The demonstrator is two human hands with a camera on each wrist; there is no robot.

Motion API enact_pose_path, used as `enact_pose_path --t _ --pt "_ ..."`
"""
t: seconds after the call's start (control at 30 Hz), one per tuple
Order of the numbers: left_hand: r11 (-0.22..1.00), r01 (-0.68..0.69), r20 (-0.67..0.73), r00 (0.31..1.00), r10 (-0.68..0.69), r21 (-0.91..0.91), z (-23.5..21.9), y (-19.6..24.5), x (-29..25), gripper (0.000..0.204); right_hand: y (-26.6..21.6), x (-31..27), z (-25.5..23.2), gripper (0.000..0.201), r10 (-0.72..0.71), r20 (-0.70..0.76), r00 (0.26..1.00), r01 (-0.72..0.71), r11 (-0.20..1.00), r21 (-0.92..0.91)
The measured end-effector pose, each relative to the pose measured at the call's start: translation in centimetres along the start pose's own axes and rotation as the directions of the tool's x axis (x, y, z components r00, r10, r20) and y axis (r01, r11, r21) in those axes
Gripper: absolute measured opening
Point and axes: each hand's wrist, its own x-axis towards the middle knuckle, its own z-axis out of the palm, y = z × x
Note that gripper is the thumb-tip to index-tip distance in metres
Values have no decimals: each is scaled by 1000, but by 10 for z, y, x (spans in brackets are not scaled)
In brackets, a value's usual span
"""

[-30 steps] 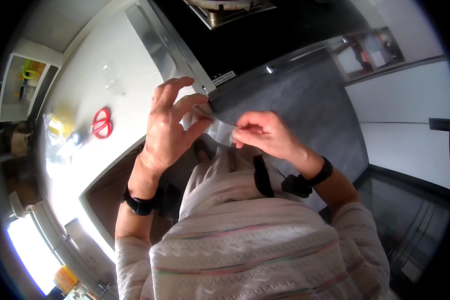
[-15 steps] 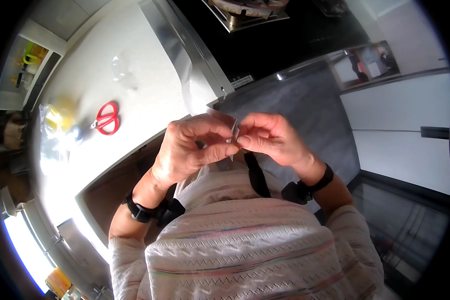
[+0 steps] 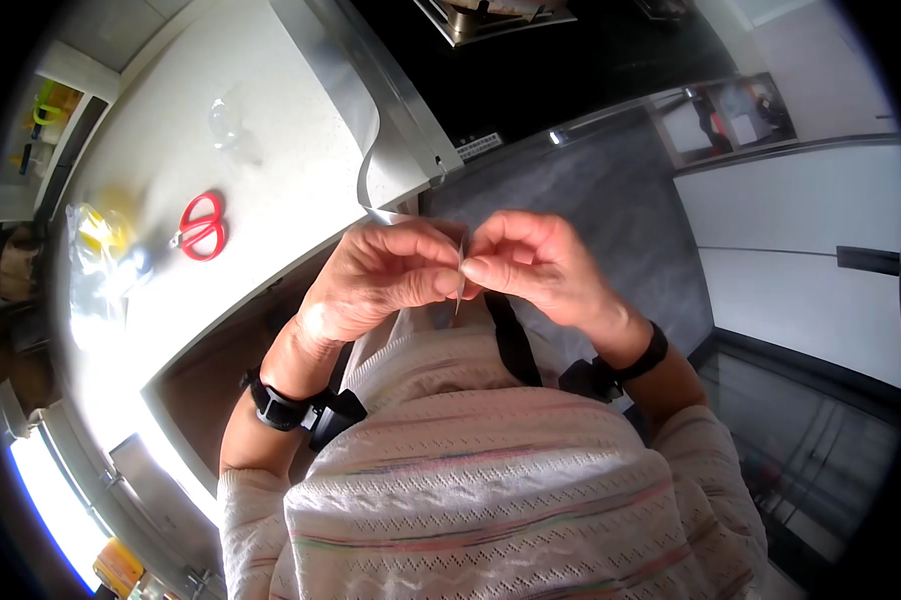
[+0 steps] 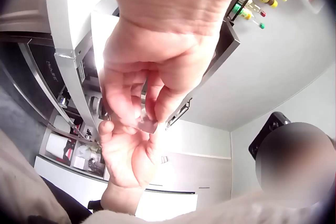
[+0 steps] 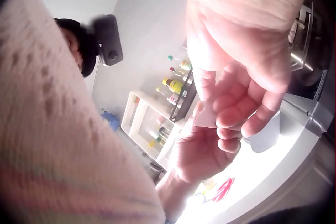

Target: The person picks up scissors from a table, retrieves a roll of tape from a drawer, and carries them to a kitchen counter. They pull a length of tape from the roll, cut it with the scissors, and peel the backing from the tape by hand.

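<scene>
A thin, pale translucent piece (image 3: pixel 460 270) stands nearly edge-on between the two hands in the head view, close to the front of the body. The left hand (image 3: pixel 385 275) pinches it between thumb and fingers from one side, and the right hand (image 3: pixel 535 265) pinches it from the other. In the left wrist view a corner of the piece (image 4: pixel 147 124) shows below the left fingertips. The right wrist view shows its flat face (image 5: pixel 206 117) beside the right fingers. The hands' fingertips are very close together.
Red-handled scissors (image 3: pixel 203 227) lie on the white counter (image 3: pixel 270 120), with a clear plastic bag (image 3: pixel 100 265) to their left and a small clear item (image 3: pixel 225 122) above. A shiny strip (image 3: pixel 365 165) runs along the counter edge beside the black stove (image 3: pixel 530 75).
The left hand has come in from an open spread beside the piece to pinch it against the right hand's side. The piece has turned nearly edge-on. The head view has shifted slightly.
</scene>
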Motion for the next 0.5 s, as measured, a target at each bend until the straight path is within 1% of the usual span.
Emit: enact_pose_path --t 0.1,0.17,0.2,0.23,0.27,0.3,0.33,0.37,0.43,0.47,0.5 --pt "999 -7 16 1000 7 33 -1 -1 0 11 0 0 0 11 16 -4 1000 -16 999 -29" --pt "996 -26 38 999 23 80 -2 -1 0 12 -1 1 1 14 82 -38 996 -83 996 -35" --pt "996 -23 24 999 21 85 -1 -2 0 12 -2 2 0 14 72 -22 997 -73 996 -42" --pt "991 -63 30 998 60 121 -2 -5 0 13 -1 1 -1 15 101 -40 994 -103 993 -63" --pt "959 -101 54 994 90 263 -4 -6 0 14 1 0 -3 17 129 -58 990 -134 987 -84" --pt "906 -139 81 990 116 400 -5 -4 1 15 2 -1 -5 19 114 -50 992 -121 980 -157" --pt "890 -117 48 993 106 441 -2 -2 0 17 1 2 -4 18 122 -50 991 -127 983 -131" --pt "886 -123 46 992 115 446 -1 -3 0 17 0 2 -3 18 135 -58 989 -140 985 -102" --pt "852 -97 69 995 71 515 -2 -2 1 17 7 -4 -7 17 163 -56 985 -169 978 -126" --pt "810 -127 104 991 83 573 -2 1 2 16 7 -5 -9 14 185 -47 982 -190 972 -138" --pt "812 -68 108 994 6 580 -4 3 1 16 4 -5 -10 10 189 -29 982 -191 963 -190"
